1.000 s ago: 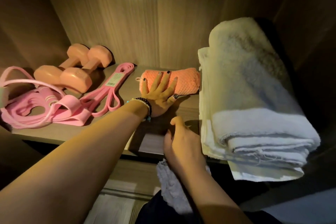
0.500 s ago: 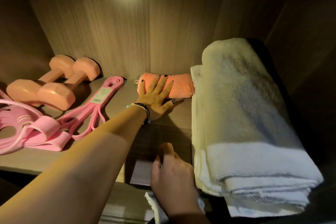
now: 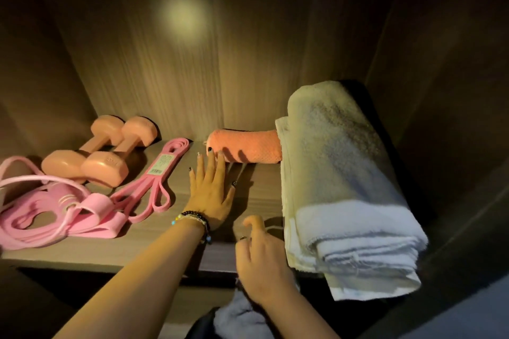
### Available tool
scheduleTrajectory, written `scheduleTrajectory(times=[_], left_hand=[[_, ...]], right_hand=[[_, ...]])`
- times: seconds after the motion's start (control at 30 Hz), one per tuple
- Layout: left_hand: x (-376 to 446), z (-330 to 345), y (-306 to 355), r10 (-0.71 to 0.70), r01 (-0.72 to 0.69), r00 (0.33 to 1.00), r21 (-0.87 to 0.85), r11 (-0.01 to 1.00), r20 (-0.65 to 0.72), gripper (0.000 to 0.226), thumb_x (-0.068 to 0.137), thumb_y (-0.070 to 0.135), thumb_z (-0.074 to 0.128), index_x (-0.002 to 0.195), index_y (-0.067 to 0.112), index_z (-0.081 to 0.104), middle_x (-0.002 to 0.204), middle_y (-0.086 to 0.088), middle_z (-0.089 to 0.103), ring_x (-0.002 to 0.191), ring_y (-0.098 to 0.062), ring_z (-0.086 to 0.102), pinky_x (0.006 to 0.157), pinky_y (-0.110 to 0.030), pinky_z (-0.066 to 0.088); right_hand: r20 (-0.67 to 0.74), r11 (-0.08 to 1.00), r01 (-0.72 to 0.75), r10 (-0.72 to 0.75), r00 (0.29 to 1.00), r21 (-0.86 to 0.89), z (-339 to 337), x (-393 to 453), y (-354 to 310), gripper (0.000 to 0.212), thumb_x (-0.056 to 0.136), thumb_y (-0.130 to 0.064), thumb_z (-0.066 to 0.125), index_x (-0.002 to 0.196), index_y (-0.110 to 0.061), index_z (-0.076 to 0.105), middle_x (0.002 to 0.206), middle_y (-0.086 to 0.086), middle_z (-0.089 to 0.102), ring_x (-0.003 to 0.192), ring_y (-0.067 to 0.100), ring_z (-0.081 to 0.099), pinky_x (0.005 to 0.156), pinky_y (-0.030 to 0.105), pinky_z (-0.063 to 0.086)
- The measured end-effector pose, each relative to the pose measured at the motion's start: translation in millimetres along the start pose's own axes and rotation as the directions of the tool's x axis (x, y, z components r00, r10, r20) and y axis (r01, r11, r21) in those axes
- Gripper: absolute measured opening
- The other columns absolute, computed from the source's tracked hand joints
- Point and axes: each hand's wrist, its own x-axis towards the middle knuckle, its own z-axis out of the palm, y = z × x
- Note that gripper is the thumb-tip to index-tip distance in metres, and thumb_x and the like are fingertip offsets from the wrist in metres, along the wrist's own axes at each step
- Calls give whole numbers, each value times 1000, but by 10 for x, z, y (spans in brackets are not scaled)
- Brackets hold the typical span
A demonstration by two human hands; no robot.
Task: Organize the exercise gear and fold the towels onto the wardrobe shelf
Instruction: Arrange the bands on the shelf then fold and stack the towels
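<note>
Two dumbbells (image 3: 99,151), one orange rolled towel (image 3: 248,147), one folded white towel (image 3: 344,187), two hands (image 3: 212,190)

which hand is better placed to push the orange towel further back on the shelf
Left, probably. The left hand lies open on the shelf, fingertips right at the orange towel. The right hand sits back at the shelf's front edge, fingers curled, beside the white towels.

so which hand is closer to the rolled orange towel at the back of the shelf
Left. The left hand lies flat on the shelf, its fingertips right at the rolled orange towel. The right hand hangs back at the shelf's front edge, beside the folded white towel.
</note>
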Motion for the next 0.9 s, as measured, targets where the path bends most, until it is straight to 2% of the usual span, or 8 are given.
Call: scheduleTrajectory(times=[0.1,0.17,0.4,0.5,0.57,0.67,0.8,0.9], left_hand=[[-355,-105,29,-31,35,998,-74,997,59,76,93,42,27,152,10,-8,158,-5,-18,142,-18,-26,119,-38,-11],[-606,-163,107,-67,75,997,-198,977,48,68,99,37,33,153,9,2,160,-4,-11,145,-15,-17,117,-26,-9],[-1617,-380,251,27,-18,1000,-404,915,17,55,101,29,41,151,18,22,155,11,-4,144,-4,-9,115,-20,2],[-1924,-523,325,0,10,1000,-527,850,19,31,102,33,41,132,29,48,148,13,32,143,-6,23,113,-18,18],[-2072,-657,461,-52,113,993,-720,685,106,31,99,45,42,108,28,67,122,12,63,118,-1,55,104,-22,40],[-2184,-789,631,-9,156,984,-850,503,176,35,83,56,59,89,23,72,96,7,70,92,-9,63,87,-34,46],[-2146,-1002,935,152,28,981,-857,514,124,39,72,33,72,110,29,62,107,17,68,107,-2,60,91,-21,44],[-2101,-1124,1088,233,-68,970,-830,553,76,15,71,32,71,75,22,62,79,14,66,82,-5,61,82,-25,45]], right_hand=[[96,957,-108,85,992,270,-136,-43,-48,34,88,-28,33,121,-22,42,73,-13,42,65,0,41,62,15,33],[163,910,-221,173,971,350,-230,-104,-112,27,94,-24,36,122,-26,39,88,-9,49,81,7,48,77,28,39],[250,905,-316,249,936,284,-541,-436,-630,66,91,-70,12,131,-27,42,118,-2,56,111,21,52,99,38,38],[228,915,-296,237,944,273,-760,-510,-854,65,96,-62,14,140,-19,34,133,6,49,121,26,48,102,40,35],[219,932,-278,229,949,232,-918,-546,-968,49,97,-43,26,132,-10,37,118,9,50,104,26,51,89,37,41],[274,944,-273,217,937,187,-1196,-635,-1130,34,95,-15,38,128,-4,38,106,10,44,100,27,49,67,30,35],[313,971,-185,131,941,150,-1543,-799,-1162,53,87,-7,51,137,-10,35,113,10,52,101,23,52,72,30,44],[324,993,-65,28,946,102,-1805,-907,-1154,57,84,-2,64,135,-12,43,104,10,60,88,17,58,61,22,46]])
